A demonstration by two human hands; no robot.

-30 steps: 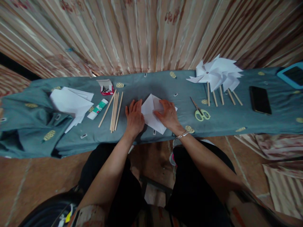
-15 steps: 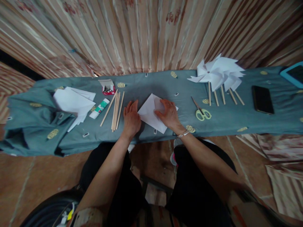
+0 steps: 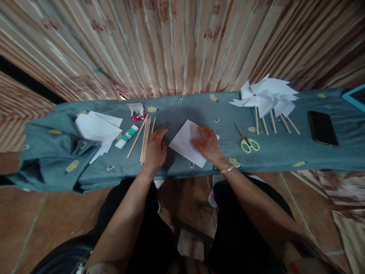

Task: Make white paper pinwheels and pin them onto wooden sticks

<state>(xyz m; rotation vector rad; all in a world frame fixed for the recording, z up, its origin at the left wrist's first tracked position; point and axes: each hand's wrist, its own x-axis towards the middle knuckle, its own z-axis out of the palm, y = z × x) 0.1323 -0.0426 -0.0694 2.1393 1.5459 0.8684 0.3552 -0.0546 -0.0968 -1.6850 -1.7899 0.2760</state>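
A creased square of white paper (image 3: 184, 144) lies cornerwise on the cloth between my hands. My right hand (image 3: 208, 144) rests over its right side, thumb apart from the curved fingers. Left of the paper, and clear of it, my left hand (image 3: 155, 152) hovers or rests with its fingers loosely apart and nothing visible in it. Right beside that hand lie several thin wooden sticks (image 3: 145, 142), partly covered by it. A glue stick (image 3: 127, 136) and an open red box (image 3: 137, 113) of small metal pieces are farther left.
Cut white paper sheets (image 3: 98, 129) are piled on the left. To the right are green-handled scissors (image 3: 249, 144), several paper pinwheels (image 3: 265, 95) on sticks, a black phone (image 3: 322, 128) and a blue-framed device (image 3: 356, 97). A striped curtain (image 3: 182, 45) hangs behind the cloth-covered table (image 3: 222, 114).
My left hand has moved left, away from the paper's left corner and closer to the sticks. My right hand stays on the paper. The whole view has shifted slightly.
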